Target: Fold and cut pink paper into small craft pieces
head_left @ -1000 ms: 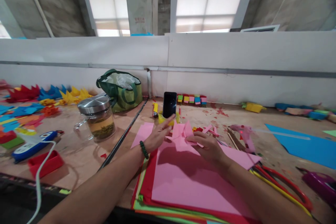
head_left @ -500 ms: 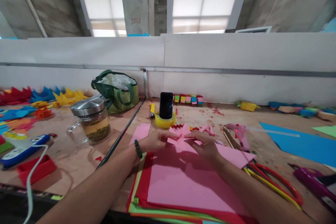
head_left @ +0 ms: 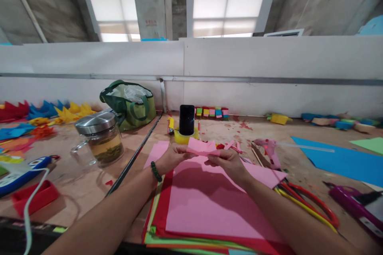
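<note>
Both hands pinch a small folded pink paper piece (head_left: pixel 201 147) just above a stack of coloured sheets whose top sheet is pink (head_left: pixel 209 203). My left hand (head_left: pixel 172 157) grips the piece's left end, and a green bead bracelet sits on that wrist. My right hand (head_left: pixel 226 162) grips the right end with curled fingers. Behind the hands a black phone (head_left: pixel 187 120) stands upright in a yellow tape roll (head_left: pixel 182 137).
A glass jar with a metal lid (head_left: pixel 98 139) and a green bag (head_left: pixel 131 103) stand to the left. A pink glue gun (head_left: pixel 269 149), blue sheets (head_left: pixel 341 159) and red-handled scissors (head_left: pixel 311 207) lie to the right. Paper shapes cover the far left; a white partition (head_left: pixel 269 75) backs the table.
My left hand came back from beside the phone and closed on the pink paper piece. Both hands now hold it folded flatter and slightly raised.
</note>
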`<state>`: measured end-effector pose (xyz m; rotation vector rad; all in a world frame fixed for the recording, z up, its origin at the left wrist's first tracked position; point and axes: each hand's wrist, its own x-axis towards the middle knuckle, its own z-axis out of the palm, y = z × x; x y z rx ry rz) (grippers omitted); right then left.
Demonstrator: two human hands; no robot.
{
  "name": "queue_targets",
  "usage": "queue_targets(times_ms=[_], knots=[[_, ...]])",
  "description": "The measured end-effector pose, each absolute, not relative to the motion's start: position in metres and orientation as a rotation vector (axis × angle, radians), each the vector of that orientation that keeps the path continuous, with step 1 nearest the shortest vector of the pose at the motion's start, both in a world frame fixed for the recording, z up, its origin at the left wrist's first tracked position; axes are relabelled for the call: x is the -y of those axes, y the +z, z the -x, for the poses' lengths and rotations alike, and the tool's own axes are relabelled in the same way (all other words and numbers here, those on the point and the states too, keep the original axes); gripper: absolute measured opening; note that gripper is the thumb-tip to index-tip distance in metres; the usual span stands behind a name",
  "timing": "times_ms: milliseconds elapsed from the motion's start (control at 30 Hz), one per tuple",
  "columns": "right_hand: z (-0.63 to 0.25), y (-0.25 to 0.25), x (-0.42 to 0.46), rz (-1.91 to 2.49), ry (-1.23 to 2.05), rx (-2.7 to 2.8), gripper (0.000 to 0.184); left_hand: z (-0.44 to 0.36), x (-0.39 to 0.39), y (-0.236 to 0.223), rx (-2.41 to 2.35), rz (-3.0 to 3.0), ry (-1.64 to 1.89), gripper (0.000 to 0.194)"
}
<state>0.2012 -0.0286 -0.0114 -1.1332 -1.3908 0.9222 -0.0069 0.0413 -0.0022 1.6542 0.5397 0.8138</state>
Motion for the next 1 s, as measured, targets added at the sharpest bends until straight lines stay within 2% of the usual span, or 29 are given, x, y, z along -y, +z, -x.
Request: queue_targets(times_ms=[167, 233, 400, 500, 600, 667, 767, 900, 1000], knots=[[-0.195, -0.004, 0.033, 1.143, 0.859, 1.328, 0.025, 0.001, -0.034, -0.006, -0.561, -1.517, 0.891, 0.027], [-0.192, -0.002, 0.035, 1.139, 0.843, 1.305, 0.023, -0.002, -0.031, -0.006, -0.565, -1.477, 0.919, 0.022], [-0.186, -0.004, 0.035, 1.090, 0.838, 1.205, 0.029, -0.010, -0.024, -0.005, -0.593, -1.384, 1.056, 0.024], [-0.182, -0.006, 0.036, 1.082, 0.837, 1.159, 0.034, -0.013, -0.021, -0.004, -0.591, -1.359, 1.131, 0.046], [-0.181, -0.006, 0.036, 1.087, 0.867, 1.113, 0.054, -0.014, -0.019, -0.003, -0.594, -1.339, 1.177, 0.079], [-0.182, -0.006, 0.035, 1.099, 0.930, 1.107, 0.060, -0.013, -0.019, -0.001, -0.589, -1.330, 1.162, 0.086], [-0.186, -0.008, 0.032, 1.128, 1.003, 1.124, 0.048, -0.011, -0.020, 0.001, -0.549, -1.321, 1.085, 0.076], [-0.189, -0.011, 0.030, 1.147, 0.973, 1.115, 0.043, -0.010, -0.021, 0.000, -0.645, -1.316, 0.923, 0.046], [-0.189, -0.011, 0.031, 1.152, 0.963, 1.128, 0.038, -0.009, -0.023, -0.003, -0.722, -1.293, 0.862, 0.036]])
